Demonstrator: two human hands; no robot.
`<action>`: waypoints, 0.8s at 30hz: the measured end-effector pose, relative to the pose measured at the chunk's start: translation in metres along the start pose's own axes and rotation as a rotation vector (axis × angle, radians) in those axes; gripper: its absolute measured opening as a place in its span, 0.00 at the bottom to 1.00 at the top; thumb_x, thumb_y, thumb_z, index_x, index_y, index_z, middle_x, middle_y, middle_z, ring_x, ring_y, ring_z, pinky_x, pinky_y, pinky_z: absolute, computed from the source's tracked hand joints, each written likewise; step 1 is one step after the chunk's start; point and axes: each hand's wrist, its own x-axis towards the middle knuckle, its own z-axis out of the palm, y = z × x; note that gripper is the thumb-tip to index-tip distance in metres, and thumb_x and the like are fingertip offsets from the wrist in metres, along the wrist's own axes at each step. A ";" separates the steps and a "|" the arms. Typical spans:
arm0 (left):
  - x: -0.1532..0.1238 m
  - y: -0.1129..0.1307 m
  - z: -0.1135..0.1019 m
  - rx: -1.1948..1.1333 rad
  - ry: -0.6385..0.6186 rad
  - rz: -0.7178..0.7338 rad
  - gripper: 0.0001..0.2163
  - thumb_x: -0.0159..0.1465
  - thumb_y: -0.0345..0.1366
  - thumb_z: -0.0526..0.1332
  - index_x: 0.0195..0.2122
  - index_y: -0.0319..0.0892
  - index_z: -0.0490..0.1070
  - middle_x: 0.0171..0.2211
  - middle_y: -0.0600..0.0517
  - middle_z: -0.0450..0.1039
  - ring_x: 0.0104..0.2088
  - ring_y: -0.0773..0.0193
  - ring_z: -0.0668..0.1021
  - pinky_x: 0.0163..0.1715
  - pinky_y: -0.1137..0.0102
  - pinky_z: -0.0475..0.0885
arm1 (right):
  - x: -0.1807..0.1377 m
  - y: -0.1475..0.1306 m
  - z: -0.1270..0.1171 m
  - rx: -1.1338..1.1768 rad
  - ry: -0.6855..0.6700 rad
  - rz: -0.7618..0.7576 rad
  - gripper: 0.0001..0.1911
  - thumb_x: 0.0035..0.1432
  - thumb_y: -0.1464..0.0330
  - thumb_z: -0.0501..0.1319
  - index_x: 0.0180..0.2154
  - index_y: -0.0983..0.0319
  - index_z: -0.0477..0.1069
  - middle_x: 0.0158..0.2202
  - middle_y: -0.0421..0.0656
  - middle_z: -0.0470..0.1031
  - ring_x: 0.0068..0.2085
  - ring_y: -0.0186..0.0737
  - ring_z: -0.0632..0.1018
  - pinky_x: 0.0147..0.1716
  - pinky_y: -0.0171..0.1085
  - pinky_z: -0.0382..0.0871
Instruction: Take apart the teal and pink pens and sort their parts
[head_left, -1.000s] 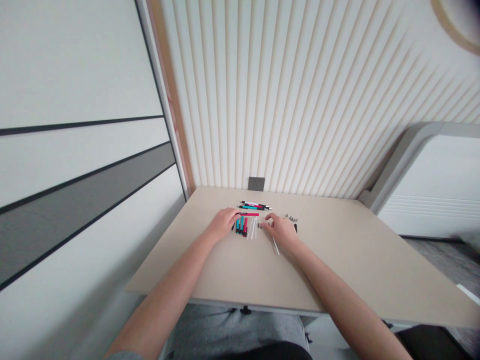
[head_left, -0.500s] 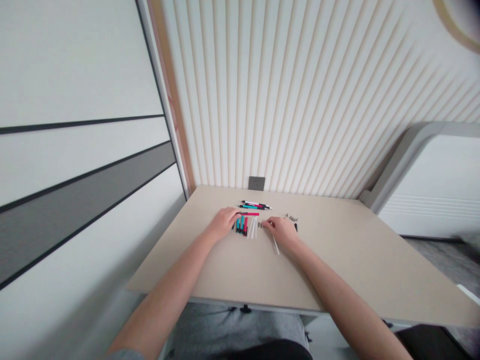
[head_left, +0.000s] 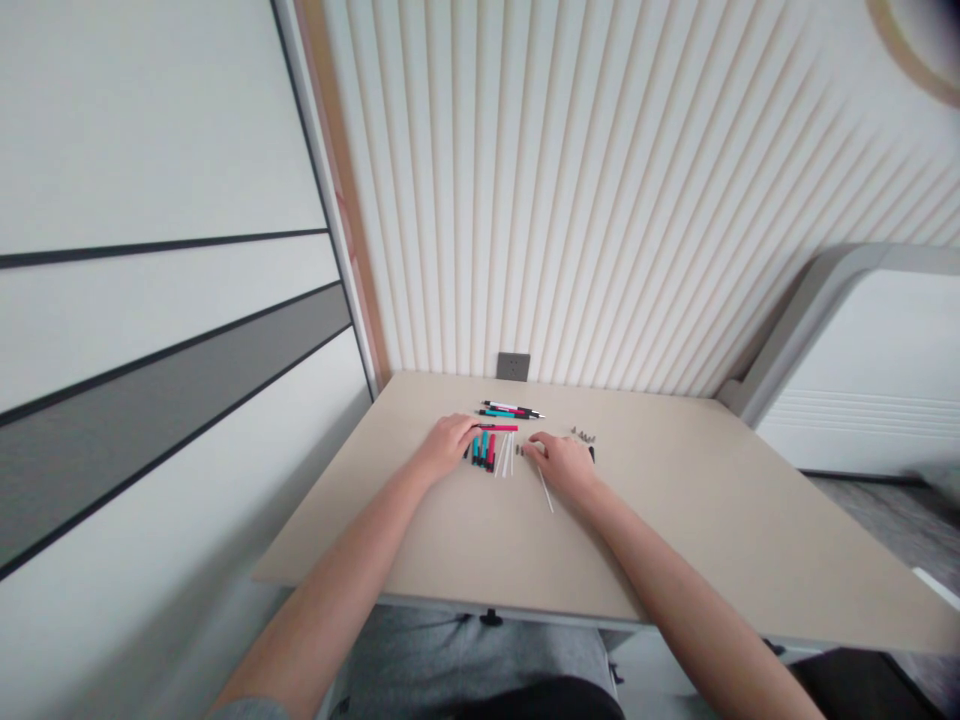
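My left hand [head_left: 448, 445] is closed on one end of a red pen barrel [head_left: 505, 428], which points to the right. Below that barrel lie several short turquoise and red pen barrels [head_left: 491, 450] with black ends. Several thin white refills [head_left: 505, 456] lie beside them. My right hand [head_left: 562, 460] pinches the upper end of another white refill [head_left: 547, 493], whose lower part slants toward me. Tiny dark pieces [head_left: 519, 450] sit by my right fingertips, too small to name. Past that hand are several small metallic pen tips [head_left: 583, 436].
Several whole pens [head_left: 513, 411] lie toward the back of the beige table [head_left: 465, 540]. A black piece [head_left: 592, 455] shows partly behind my right hand. Behind the table stands a ribbed wall with a dark socket [head_left: 514, 366]; a white panel [head_left: 187, 420] rises on the left.
The white refill in my right hand has shifted slightly left and its lower end has moved a little toward me. My left hand and the red barrel have barely moved.
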 end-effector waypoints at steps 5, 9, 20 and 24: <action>-0.001 0.000 -0.002 0.003 0.002 -0.002 0.12 0.70 0.38 0.51 0.44 0.42 0.72 0.38 0.48 0.75 0.39 0.60 0.75 0.43 0.65 0.68 | -0.019 0.003 -0.016 -0.027 -0.009 0.026 0.19 0.67 0.56 0.49 0.41 0.57 0.75 0.36 0.45 0.80 0.39 0.43 0.79 0.36 0.36 0.63; -0.001 -0.001 -0.002 -0.003 -0.003 -0.005 0.12 0.70 0.38 0.51 0.45 0.42 0.72 0.38 0.48 0.75 0.40 0.60 0.75 0.43 0.65 0.68 | -0.051 -0.004 -0.019 -0.116 -0.047 0.087 0.19 0.65 0.57 0.52 0.35 0.60 0.75 0.37 0.49 0.78 0.39 0.46 0.79 0.35 0.36 0.65; -0.001 -0.001 -0.001 0.017 0.008 0.013 0.11 0.70 0.37 0.51 0.44 0.42 0.72 0.39 0.48 0.76 0.41 0.60 0.75 0.44 0.65 0.67 | -0.089 -0.043 0.016 -0.222 0.078 0.251 0.17 0.68 0.66 0.47 0.35 0.61 0.73 0.37 0.50 0.75 0.36 0.46 0.80 0.29 0.36 0.66; -0.001 -0.002 0.000 0.022 0.010 0.021 0.11 0.70 0.37 0.51 0.45 0.42 0.72 0.39 0.48 0.76 0.40 0.60 0.75 0.43 0.65 0.68 | -0.087 -0.043 0.017 -0.214 0.095 0.270 0.15 0.67 0.68 0.48 0.35 0.62 0.72 0.36 0.50 0.75 0.36 0.44 0.79 0.29 0.34 0.65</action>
